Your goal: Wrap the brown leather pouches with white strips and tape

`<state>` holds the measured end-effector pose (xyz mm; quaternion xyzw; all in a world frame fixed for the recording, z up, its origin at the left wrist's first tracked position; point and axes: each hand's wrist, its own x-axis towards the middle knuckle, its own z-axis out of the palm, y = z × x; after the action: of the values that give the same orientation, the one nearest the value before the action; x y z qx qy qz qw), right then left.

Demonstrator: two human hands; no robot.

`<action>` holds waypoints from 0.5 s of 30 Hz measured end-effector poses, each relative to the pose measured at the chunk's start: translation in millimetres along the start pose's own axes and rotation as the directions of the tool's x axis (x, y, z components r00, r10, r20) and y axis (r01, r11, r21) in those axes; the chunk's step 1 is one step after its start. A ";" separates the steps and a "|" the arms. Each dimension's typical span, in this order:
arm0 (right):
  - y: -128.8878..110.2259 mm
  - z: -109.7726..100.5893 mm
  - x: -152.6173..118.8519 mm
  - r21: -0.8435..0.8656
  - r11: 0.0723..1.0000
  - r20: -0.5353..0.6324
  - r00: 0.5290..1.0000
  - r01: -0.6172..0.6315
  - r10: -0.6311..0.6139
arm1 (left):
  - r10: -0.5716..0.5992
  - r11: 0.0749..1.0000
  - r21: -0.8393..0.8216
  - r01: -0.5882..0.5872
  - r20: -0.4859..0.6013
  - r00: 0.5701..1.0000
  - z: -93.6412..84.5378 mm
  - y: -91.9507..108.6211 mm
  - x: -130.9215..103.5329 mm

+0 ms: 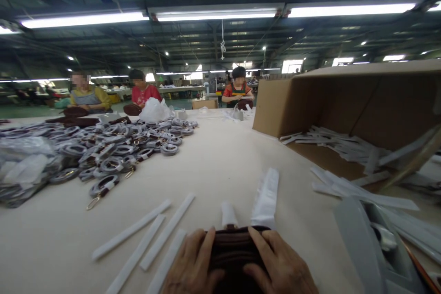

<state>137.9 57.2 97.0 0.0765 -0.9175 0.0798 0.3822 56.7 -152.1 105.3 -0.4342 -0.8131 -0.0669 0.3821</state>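
Brown strap coil (234,250) sits clamped between left hand (193,266) and right hand (280,266) on the table (213,170); wrapping seems underway, needing a white strip (167,232) nearby.

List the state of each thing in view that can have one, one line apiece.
Left hand: resting on the dark brown item, fingers spread.
Right hand: gripping the same item.
Dark brown item: held between both hands at the table edge.
Cardboard box: tipped on its side, open, white strips spilling out.
White strips: lying loose and flat on the table.
Coiled straps: rolled, heaped in a pile.
Tape dispenser: lying on the table, partly cut off.
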 end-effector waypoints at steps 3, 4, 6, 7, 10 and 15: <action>-0.7 4.0 3.4 0.003 1.000 -0.103 0.994 0.022 -0.021 | 0.020 1.000 -0.007 -0.020 0.039 0.999 1.1 -1.0 3.5; 0.3 4.1 5.4 0.006 0.999 -0.162 0.986 0.051 -0.049 | 0.027 0.999 -0.023 -0.026 0.023 0.999 1.8 -1.1 4.8; 3.5 2.1 10.0 0.023 0.989 -0.212 0.967 0.147 -0.139 | 0.056 0.996 -0.064 -0.059 -0.049 0.997 3.8 -1.2 7.7; 5.3 0.4 12.4 0.042 0.980 -0.197 0.963 0.197 -0.185 | 0.078 0.993 -0.079 -0.085 -0.092 0.993 4.8 -1.1 9.2; 8.6 -5.1 17.7 0.092 0.962 -0.085 0.964 0.257 -0.250 | 0.100 0.989 -0.094 -0.113 -0.138 0.985 7.2 -0.3 12.4; 6.9 -22.5 13.9 0.051 0.926 -0.088 0.925 0.374 -0.369 | -0.013 0.980 -0.196 -0.043 -0.275 0.961 -4.9 9.9 1.3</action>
<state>142.4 67.4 122.0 0.2584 -0.8677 0.0396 0.4227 66.5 -147.3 107.4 -0.4629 -0.7379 -0.2049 0.4463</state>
